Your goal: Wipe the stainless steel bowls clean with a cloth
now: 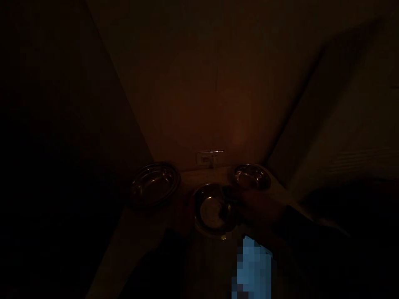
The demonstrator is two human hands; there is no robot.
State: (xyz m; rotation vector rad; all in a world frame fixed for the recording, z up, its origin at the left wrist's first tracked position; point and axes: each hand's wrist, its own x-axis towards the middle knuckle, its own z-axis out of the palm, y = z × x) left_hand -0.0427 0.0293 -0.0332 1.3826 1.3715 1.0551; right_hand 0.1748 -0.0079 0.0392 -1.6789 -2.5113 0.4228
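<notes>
The scene is very dark. A round metal bowl (212, 209) stands in the middle of the table, its inner base catching light. My right hand (258, 203) reaches in from the right in a dark sleeve, at the bowl's right rim. A dark shape lies across that side of the bowl; whether my fingers hold it is lost in shadow. My left hand (187, 214) is a faint form close to the bowl's left side. Its fingers do not show clearly, and I cannot tell whether it touches the rim.
A larger metal dish (154, 185) stands at the left and a smaller metal bowl (251, 176) at the back right. Behind the table (106, 265) a wall socket (210, 157) sits low on the wall. A bright bluish, pixelated screen-like shape (255, 265) is at the front.
</notes>
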